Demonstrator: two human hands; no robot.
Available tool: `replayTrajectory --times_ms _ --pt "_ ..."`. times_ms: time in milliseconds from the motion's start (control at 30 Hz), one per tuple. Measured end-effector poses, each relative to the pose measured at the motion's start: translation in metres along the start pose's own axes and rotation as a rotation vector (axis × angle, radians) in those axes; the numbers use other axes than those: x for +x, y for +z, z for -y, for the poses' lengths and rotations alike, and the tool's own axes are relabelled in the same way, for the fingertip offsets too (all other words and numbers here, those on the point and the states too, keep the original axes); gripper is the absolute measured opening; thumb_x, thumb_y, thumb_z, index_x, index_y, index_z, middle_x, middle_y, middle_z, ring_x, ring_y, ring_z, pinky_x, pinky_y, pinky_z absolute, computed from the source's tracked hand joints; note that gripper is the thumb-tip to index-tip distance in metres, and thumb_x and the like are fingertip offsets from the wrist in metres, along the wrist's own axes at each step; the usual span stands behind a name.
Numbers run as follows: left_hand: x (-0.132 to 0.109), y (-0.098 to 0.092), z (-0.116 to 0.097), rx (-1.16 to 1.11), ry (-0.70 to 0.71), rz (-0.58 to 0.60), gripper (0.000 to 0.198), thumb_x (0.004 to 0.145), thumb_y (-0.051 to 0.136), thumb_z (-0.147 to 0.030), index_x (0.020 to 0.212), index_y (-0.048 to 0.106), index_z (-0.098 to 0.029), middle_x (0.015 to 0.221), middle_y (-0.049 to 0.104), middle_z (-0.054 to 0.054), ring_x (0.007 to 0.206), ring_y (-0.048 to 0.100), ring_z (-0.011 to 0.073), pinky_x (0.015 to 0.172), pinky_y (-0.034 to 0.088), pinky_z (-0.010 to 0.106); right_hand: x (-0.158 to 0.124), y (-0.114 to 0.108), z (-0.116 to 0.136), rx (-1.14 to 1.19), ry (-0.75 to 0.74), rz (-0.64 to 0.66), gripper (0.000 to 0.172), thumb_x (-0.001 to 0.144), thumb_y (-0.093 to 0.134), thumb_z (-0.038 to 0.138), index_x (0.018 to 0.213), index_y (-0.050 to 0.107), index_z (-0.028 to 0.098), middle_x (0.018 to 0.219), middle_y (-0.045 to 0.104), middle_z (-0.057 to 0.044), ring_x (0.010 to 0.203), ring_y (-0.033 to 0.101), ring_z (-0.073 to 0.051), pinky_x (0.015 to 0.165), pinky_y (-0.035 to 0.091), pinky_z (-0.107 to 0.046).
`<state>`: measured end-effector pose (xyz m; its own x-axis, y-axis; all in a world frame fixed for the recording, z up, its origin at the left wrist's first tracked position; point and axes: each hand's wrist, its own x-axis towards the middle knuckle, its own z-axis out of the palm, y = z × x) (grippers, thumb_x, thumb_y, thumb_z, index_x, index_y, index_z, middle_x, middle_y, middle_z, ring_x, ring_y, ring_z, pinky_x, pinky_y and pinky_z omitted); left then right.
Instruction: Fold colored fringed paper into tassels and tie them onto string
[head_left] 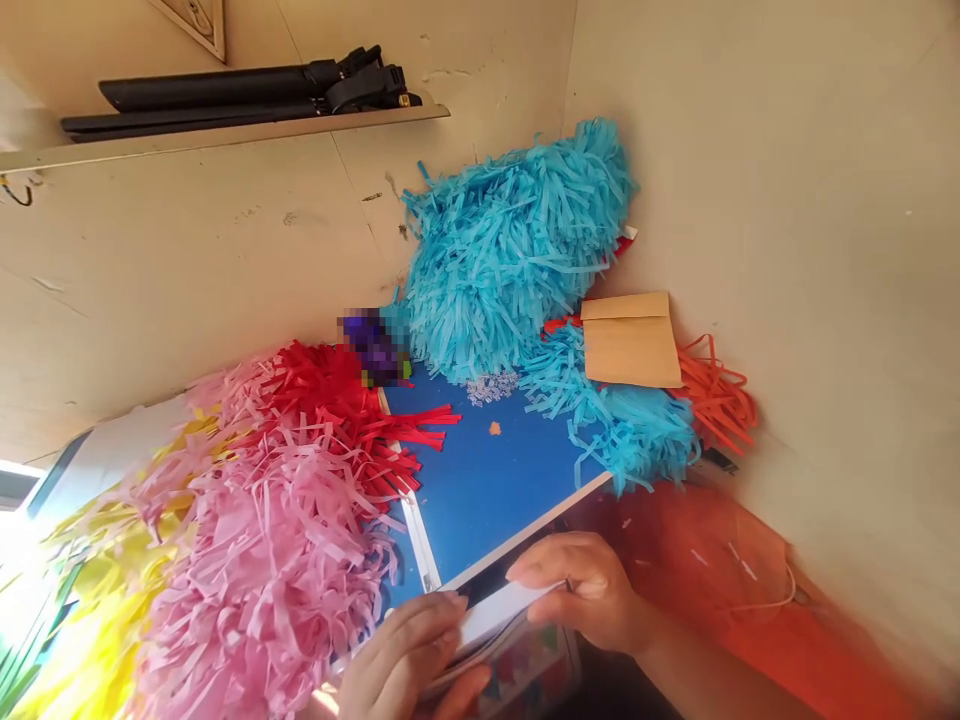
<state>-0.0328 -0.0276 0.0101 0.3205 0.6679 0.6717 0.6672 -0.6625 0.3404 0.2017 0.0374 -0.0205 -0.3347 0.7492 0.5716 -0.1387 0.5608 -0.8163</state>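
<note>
Just this side of the blue worktop [465, 500], our left fingers [424, 622] and right fingers [549, 560] pinch opposite ends of a white strip [499, 612] slanting up rightward.

The head camera faces forward and down, close above the hands [594, 592].

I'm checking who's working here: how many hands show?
2: the left hand at the left end of the white strip, the right hand at its right end.
</note>
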Motion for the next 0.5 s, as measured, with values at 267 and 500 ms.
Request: replayTrajectory --times_ms 267,500 --pt "0.026 -0.001 0.002 -0.091 0.064 0.088 0.008 0.09 0.064 -0.009 0.092 0.067 -0.016 0.085 0.078 0.007 0.072 0.073 0.0147 0.063 0.061 0.022 0.0 -0.004 -0.001 0.017 0.015 -0.007 0.011 0.087 0.076 0.026 0.096 0.073 0.019 0.092 0.078 -0.008 0.085 0.076 -0.017 0.075 0.061 -0.023" --pt "0.03 0.001 0.003 -0.144 0.018 0.095 0.013 0.091 0.061 -0.009 0.099 0.068 -0.017 0.084 0.077 0.006 0.068 0.07 0.013 0.06 0.06 0.021 0.002 -0.007 0.002 -0.083 -0.008 0.039 0.016 0.087 0.075 0.031 0.096 0.069 0.019 0.093 0.076 -0.008 0.083 0.075 -0.016 0.069 0.059 -0.02"
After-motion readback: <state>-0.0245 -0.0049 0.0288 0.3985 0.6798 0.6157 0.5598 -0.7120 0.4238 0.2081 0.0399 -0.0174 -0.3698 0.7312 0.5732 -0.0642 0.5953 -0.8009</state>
